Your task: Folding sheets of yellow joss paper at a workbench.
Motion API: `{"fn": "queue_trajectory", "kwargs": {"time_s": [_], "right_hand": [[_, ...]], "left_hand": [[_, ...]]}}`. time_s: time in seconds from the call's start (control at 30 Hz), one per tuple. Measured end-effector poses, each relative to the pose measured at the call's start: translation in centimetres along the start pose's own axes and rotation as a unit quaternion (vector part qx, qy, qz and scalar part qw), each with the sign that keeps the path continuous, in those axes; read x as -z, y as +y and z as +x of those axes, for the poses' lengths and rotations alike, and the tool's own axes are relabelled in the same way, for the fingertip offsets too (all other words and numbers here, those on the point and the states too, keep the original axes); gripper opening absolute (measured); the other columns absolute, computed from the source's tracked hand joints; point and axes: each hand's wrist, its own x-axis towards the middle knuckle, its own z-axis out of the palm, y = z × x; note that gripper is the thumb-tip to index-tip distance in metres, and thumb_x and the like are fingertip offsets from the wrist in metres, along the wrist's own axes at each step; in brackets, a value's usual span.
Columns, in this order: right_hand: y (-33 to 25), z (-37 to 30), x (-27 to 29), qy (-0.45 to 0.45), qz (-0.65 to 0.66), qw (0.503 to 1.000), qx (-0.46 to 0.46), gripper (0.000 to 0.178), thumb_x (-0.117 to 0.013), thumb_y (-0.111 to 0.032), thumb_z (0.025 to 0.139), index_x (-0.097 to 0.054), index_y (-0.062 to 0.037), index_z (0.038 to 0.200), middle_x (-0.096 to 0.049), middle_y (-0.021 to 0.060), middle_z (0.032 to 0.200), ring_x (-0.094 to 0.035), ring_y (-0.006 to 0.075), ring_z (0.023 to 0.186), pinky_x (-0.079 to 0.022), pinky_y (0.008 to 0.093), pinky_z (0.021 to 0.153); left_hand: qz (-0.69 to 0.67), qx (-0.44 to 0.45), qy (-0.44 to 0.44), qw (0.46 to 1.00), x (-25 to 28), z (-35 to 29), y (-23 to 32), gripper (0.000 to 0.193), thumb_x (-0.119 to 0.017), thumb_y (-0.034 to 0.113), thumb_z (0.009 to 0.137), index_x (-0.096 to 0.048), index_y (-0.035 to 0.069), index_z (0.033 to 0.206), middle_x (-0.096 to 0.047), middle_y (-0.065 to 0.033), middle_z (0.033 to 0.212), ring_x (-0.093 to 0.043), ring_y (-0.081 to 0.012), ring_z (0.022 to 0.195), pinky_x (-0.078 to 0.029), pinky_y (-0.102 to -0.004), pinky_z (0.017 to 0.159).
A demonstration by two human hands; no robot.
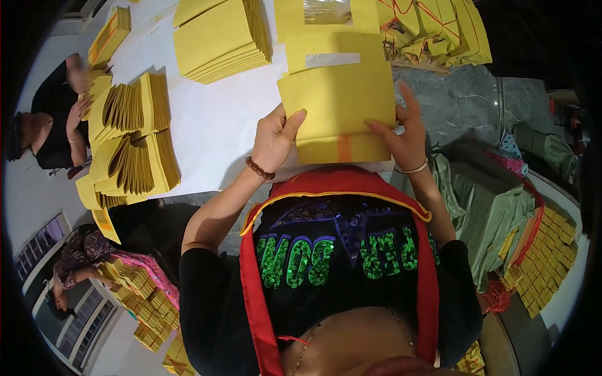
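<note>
A yellow paper sheet (338, 100) lies across the near edge of the white table, in front of my chest. My left hand (276, 135) grips its left edge, thumb on top and the other fingers tucked beneath. At the right edge is my right hand (407, 135), its thumb pressed on the paper and a finger raised off it. Below the sheet shows another yellow paper (320, 150) with an orange stripe. Just beyond lie more yellow papers (329, 44) with silvery rectangles. Whether my hands hold one layer or several, I cannot tell.
Fanned yellow paper stacks (219, 47) lie on the white table (210, 125), with folded bundles (135, 138) at left. A person (59, 119) sits beyond the left edge. Yellow papers with red cord (439, 31) are far right; green sacks (483, 200) stand right.
</note>
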Motion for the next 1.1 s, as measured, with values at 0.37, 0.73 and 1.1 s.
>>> {"fn": "queue_trajectory", "kwargs": {"time_s": [0.37,0.73,1.1], "right_hand": [[-1.2,0.6,-0.5,-0.040,0.171,0.966,-0.189,0.042,-0.070,-0.014,0.077,-0.058,-0.0008,0.115,-0.066,0.0147,0.099,-0.062,0.0125,0.086,-0.048,0.0251,0.075],[-0.7,0.7,-0.9,-0.038,0.121,0.972,-0.198,0.042,-0.070,-0.017,0.076,-0.060,-0.0027,0.114,-0.067,0.0166,0.096,-0.065,0.0156,0.083,-0.050,0.0265,0.072],[-0.8,0.6,-1.0,-0.015,0.069,0.984,-0.162,0.042,-0.070,-0.020,0.074,-0.061,-0.0035,0.111,-0.066,0.0183,0.095,-0.066,0.0262,0.081,-0.050,0.0314,0.069]], "left_hand": [[-0.063,0.055,0.031,0.996,-0.3,0.9,0.3,0.021,-0.060,0.020,0.088,-0.059,0.000,0.088,-0.045,0.0049,0.059,-0.036,-0.0031,0.052,-0.029,-0.0208,0.046],[-0.090,0.080,0.057,0.991,-0.6,1.1,1.4,0.020,-0.063,0.017,0.086,-0.049,0.004,0.090,-0.046,0.0057,0.055,-0.034,-0.0018,0.046,-0.026,-0.0192,0.043],[0.375,-0.342,0.035,0.861,-3.1,1.2,4.8,0.043,-0.063,0.020,0.079,-0.053,0.005,0.118,-0.050,-0.0161,0.121,-0.042,-0.0343,0.115,-0.031,-0.0439,0.096]]}}
